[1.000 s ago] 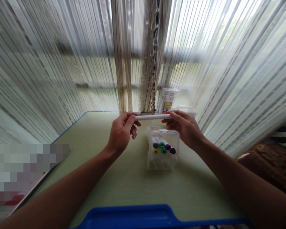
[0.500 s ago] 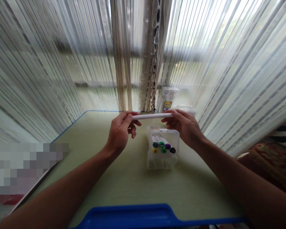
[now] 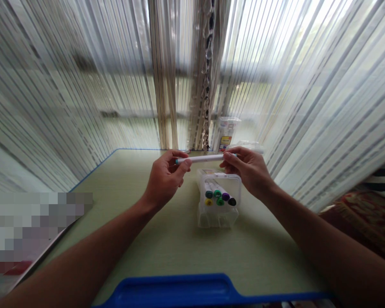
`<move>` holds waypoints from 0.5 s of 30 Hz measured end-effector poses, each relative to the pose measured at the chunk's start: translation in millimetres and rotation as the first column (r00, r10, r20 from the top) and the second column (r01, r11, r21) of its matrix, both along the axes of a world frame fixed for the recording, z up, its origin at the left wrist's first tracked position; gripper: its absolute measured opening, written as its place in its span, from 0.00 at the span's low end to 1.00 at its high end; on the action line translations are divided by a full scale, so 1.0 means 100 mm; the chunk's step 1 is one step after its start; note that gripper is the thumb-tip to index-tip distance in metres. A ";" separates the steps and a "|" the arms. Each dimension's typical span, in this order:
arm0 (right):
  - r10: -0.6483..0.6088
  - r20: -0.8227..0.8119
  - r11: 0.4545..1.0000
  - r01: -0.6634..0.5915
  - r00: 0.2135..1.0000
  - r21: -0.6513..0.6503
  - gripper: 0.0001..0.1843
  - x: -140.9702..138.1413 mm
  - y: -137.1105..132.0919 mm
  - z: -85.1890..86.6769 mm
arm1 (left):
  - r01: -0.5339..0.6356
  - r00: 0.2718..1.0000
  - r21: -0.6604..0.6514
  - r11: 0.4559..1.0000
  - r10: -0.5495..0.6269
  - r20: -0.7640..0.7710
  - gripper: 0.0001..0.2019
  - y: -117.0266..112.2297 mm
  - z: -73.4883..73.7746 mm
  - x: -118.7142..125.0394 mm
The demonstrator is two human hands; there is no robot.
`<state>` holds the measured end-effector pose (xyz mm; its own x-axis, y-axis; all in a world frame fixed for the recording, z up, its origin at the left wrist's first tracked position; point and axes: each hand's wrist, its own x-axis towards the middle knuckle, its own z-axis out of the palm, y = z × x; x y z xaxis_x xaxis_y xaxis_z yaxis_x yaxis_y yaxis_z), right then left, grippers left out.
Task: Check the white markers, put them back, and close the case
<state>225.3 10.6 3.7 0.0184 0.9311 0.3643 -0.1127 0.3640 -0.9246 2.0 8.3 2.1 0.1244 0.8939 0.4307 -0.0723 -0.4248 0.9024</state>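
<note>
Counter (image 3: 122, 244) bears a clear box (image 3: 218, 218) holding six markers (image 3: 220, 197); one further marker (image 3: 200, 158) is clamped by the fingers (image 3: 181, 166) of the left hand (image 3: 165, 182) and right hand (image 3: 247, 173).

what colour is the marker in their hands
The marker is white with a teal end by the left hand, best seen in the head view.

light: daylight thru window (image 3: 244, 47) behind sheer curtains (image 3: 83, 85), v bright | glare: upper R, washed out | left hand (image 3: 165, 179), right hand (image 3: 248, 173): backlit, dimmer | shadows: soft, on desk (image 3: 179, 256) | edges: wide-lens warp | blur: curtains soft, pixelated patch (image 3: 28, 226) lower L
</note>
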 end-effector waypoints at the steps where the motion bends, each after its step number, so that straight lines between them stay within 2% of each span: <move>1: -0.004 0.006 1.000 0.004 1.000 0.005 0.15 0.00 0.00 0.00 | 0.004 1.000 -0.001 1.000 -0.004 0.000 0.12 0.00 0.00 0.00; 8: -0.006 0.027 0.999 0.005 1.000 0.034 0.13 0.00 -0.01 -0.01 | 0.021 1.000 -0.009 1.000 -0.021 0.021 0.14 0.00 0.00 0.00; 15: 0.005 0.017 1.000 -0.005 1.000 -0.019 0.12 0.01 -0.03 0.02 | 0.036 0.995 -0.009 0.999 -0.035 0.089 0.08 0.03 -0.03 0.00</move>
